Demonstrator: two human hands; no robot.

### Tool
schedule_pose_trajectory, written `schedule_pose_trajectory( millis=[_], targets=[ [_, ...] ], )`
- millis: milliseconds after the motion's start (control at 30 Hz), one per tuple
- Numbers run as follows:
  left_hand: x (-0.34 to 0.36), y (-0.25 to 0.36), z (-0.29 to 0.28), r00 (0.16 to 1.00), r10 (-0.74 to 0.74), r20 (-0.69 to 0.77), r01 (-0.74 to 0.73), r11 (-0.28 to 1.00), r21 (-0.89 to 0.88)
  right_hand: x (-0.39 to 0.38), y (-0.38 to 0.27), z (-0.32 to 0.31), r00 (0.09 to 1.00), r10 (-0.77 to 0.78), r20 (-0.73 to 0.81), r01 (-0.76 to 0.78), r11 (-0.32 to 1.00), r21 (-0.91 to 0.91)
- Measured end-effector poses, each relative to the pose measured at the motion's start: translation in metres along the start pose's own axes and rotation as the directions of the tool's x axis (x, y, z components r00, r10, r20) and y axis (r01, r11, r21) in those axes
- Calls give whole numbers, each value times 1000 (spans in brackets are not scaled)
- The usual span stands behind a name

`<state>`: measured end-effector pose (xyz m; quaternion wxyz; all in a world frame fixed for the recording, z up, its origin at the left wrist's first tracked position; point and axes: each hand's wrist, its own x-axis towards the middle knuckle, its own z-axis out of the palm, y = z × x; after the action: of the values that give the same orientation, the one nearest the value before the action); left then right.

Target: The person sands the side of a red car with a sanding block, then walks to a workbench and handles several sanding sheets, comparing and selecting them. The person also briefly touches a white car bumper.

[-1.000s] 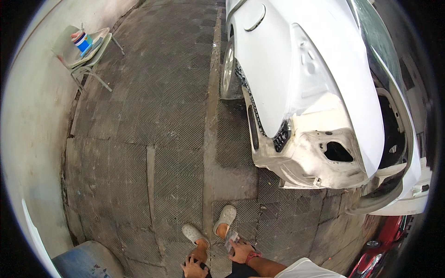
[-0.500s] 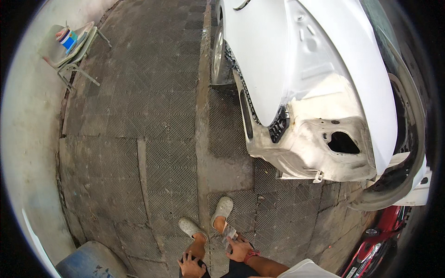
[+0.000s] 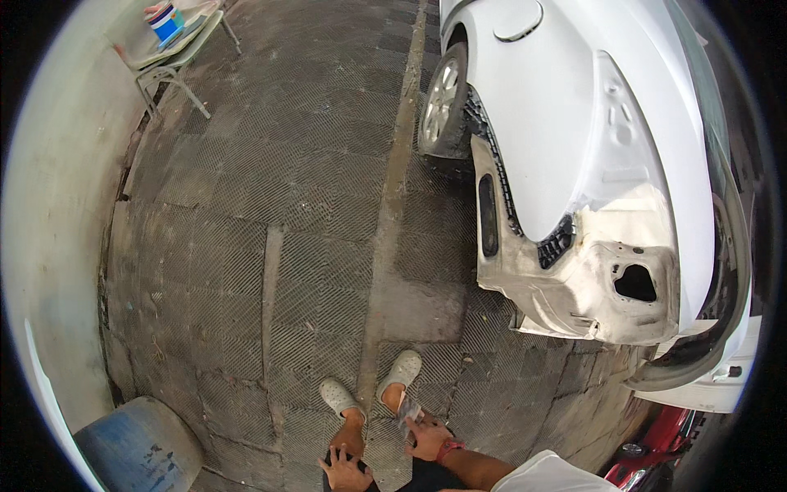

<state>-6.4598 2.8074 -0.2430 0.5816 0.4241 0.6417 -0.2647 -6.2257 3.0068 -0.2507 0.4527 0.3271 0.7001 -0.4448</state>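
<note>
My left hand (image 3: 345,473) rests with its fingers spread on my dark-clad knee and holds nothing. Over the other knee, my right hand (image 3: 428,440), with a red band at the wrist, grips a thin, greyish, crumpled sheet (image 3: 407,407); its material I cannot make out. Just beyond are my feet in pale clogs (image 3: 401,371). Ahead to the right stands a white car body (image 3: 541,107), its bumper and lamps off and a bare, scuffed metal panel (image 3: 566,287) showing at its near corner. Neither hand touches the car.
On the far left a chair (image 3: 184,53) holds a blue-and-white paint bucket (image 3: 167,23). A blue drum (image 3: 147,447) stands near left beside the pale wall (image 3: 57,205). A raised lid edge (image 3: 725,303) juts out at the right, and a red vehicle (image 3: 660,447) is lower right. The floor (image 3: 328,205) is ribbed tile.
My view has shifted, so the car sits farther right and more of its wheel shows. Both hands stay at the knees, the sheet still in my right hand.
</note>
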Motion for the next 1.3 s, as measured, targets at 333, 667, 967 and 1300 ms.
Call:
schedule_pose_trajectory(
  millis=[333, 667, 967, 1300],
  targets=[
    [-15, 7, 17, 992, -23, -123, 7, 992, -127, 8, -15, -13, 999, -34, -17, 33, 996, -84],
    [-25, 9, -30, 986, -47, 159, 59, 996, -70, 14, -16, -5, 998, -17, 58, 23, 994, -103],
    [0, -6, 7, 996, 17, -92, -18, 1000, -11, 0, -7, 0, 1000, -15, 6, 15, 997, 72],
    [-20, 16, -36, 997, -10, -75, 16, 996, 85, 6, 1, 26, 994, -35, -105, 45, 994, 98]
  ],
)
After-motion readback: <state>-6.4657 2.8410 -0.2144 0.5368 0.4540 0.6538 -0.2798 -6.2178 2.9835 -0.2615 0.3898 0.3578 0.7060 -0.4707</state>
